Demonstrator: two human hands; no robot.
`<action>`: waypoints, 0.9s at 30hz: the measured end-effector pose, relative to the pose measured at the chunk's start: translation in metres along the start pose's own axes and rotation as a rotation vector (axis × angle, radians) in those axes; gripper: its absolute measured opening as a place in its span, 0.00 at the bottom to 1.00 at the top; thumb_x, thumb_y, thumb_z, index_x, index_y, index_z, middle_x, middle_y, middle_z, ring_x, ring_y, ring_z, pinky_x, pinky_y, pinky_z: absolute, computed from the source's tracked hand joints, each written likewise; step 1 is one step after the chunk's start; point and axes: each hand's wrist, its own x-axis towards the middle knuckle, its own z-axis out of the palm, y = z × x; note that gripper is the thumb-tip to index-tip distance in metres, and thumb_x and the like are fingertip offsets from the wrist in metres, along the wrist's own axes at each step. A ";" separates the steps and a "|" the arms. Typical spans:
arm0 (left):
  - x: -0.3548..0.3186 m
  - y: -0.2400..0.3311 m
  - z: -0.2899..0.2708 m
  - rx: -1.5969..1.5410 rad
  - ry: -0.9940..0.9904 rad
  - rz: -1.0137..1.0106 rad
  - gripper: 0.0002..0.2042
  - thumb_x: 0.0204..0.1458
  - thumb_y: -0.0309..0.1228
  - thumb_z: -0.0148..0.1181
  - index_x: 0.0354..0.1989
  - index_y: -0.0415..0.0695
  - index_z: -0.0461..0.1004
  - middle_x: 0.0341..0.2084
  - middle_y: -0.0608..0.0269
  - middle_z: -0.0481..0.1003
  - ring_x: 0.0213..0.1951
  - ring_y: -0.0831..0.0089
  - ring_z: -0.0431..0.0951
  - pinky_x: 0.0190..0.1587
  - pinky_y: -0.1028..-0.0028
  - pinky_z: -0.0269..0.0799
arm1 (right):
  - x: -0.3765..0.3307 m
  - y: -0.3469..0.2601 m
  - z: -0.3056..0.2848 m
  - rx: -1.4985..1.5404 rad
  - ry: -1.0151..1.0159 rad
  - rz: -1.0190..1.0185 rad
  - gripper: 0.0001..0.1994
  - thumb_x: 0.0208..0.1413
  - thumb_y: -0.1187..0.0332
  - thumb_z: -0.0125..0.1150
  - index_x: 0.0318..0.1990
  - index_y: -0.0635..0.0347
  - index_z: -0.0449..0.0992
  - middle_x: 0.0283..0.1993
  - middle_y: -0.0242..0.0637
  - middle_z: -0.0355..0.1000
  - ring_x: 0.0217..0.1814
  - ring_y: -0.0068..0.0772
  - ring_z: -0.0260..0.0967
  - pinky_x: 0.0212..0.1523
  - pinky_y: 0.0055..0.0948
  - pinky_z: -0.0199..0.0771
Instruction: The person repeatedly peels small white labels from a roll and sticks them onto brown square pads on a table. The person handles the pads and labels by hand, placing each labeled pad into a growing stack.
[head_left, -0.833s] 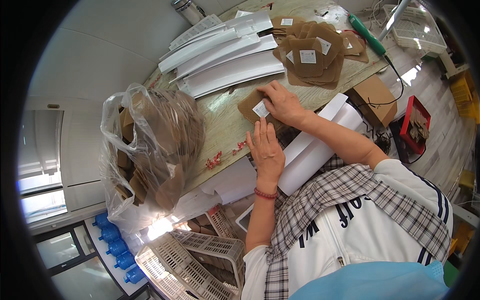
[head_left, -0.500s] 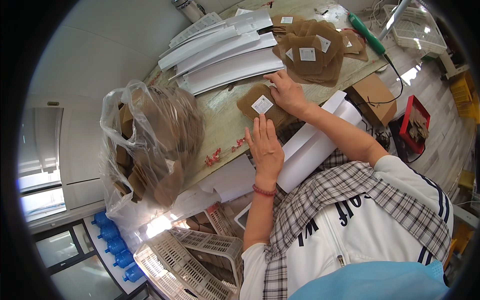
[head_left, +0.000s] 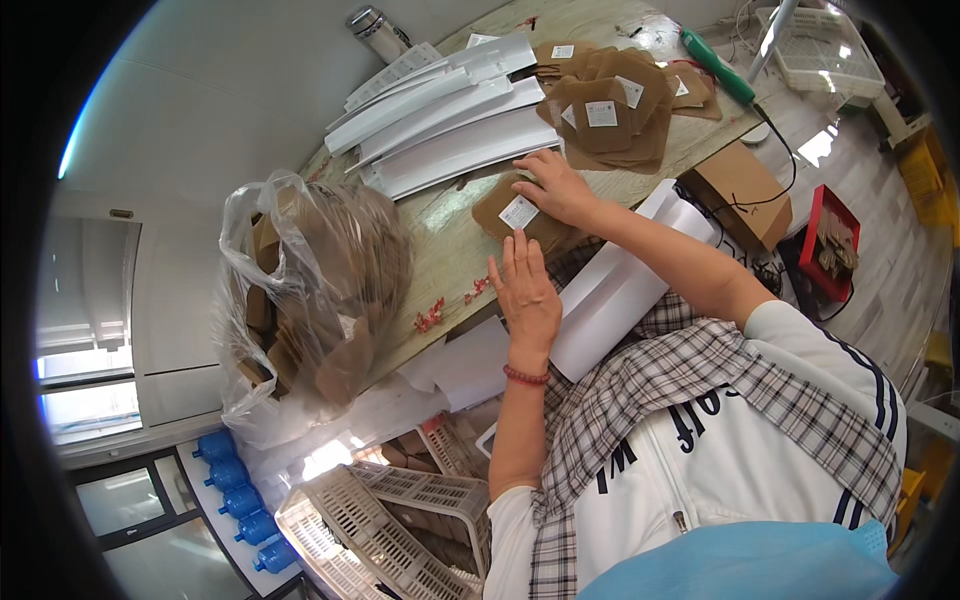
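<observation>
On the table in front of me lies a flat brown piece (head_left: 489, 212) with rounded corners and a white printed label (head_left: 519, 212). My left hand (head_left: 528, 305), a red beaded bracelet on its wrist, has its fingers stretched out, their tips at the label's near edge. My right hand (head_left: 562, 190) rests across the piece's far right side, fingers spread and pointing left, thumb side hidden in part. Neither hand grips anything. Further back, a pile of similar brown labelled pieces (head_left: 648, 120) is spread over the table.
White folded sheets (head_left: 460, 150) lie stacked beyond my hands. A clear plastic bag (head_left: 370, 260) of brown pieces stands at left. A green corded tool (head_left: 717, 66) lies at the far right. White rolled sheets (head_left: 625, 290) lean at the near edge; crates (head_left: 375, 535) sit below.
My right hand has shifted slightly left and farther over the brown piece. My left fingertips stay by the label. The whole view has tilted a little.
</observation>
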 end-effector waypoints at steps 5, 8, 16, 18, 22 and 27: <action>-0.004 0.001 -0.002 0.022 -0.034 -0.015 0.28 0.53 0.23 0.53 0.65 0.36 0.63 0.71 0.46 0.55 0.73 0.52 0.53 0.72 0.45 0.44 | 0.008 -0.006 -0.006 0.059 0.024 -0.117 0.12 0.51 0.64 0.70 0.43 0.51 0.82 0.49 0.38 0.73 0.53 0.44 0.71 0.54 0.40 0.74; -0.010 0.017 -0.014 0.030 -0.027 -0.029 0.32 0.53 0.27 0.60 0.68 0.37 0.60 0.73 0.45 0.49 0.74 0.51 0.48 0.73 0.45 0.41 | 0.005 -0.015 -0.012 -0.065 0.146 -0.278 0.10 0.49 0.68 0.71 0.40 0.52 0.83 0.47 0.35 0.75 0.51 0.42 0.72 0.53 0.36 0.75; -0.065 0.037 0.009 -0.072 -0.153 -0.033 0.33 0.55 0.31 0.61 0.70 0.38 0.58 0.72 0.43 0.51 0.73 0.48 0.49 0.73 0.46 0.40 | -0.006 -0.020 -0.027 0.195 0.151 -0.419 0.05 0.54 0.74 0.65 0.38 0.58 0.76 0.39 0.36 0.77 0.42 0.39 0.75 0.44 0.34 0.77; -0.082 0.030 0.024 -0.072 -0.169 -0.020 0.30 0.57 0.32 0.59 0.68 0.38 0.61 0.69 0.45 0.58 0.72 0.49 0.54 0.73 0.46 0.41 | -0.018 -0.031 -0.029 0.369 0.134 -0.214 0.05 0.58 0.76 0.61 0.41 0.60 0.73 0.37 0.39 0.77 0.40 0.42 0.76 0.41 0.34 0.77; -0.090 0.028 0.029 -0.035 -0.104 0.015 0.26 0.58 0.31 0.56 0.66 0.40 0.64 0.68 0.48 0.61 0.71 0.50 0.55 0.73 0.47 0.41 | -0.016 -0.026 -0.045 0.476 0.355 -0.068 0.04 0.63 0.77 0.56 0.44 0.61 0.70 0.35 0.45 0.76 0.37 0.46 0.77 0.39 0.34 0.77; -0.094 0.024 0.032 -0.057 -0.060 -0.011 0.24 0.58 0.31 0.55 0.65 0.42 0.67 0.67 0.49 0.63 0.71 0.51 0.56 0.73 0.48 0.41 | 0.024 0.006 -0.092 0.344 0.601 -0.005 0.05 0.64 0.77 0.53 0.46 0.61 0.70 0.39 0.47 0.75 0.42 0.47 0.77 0.42 0.37 0.77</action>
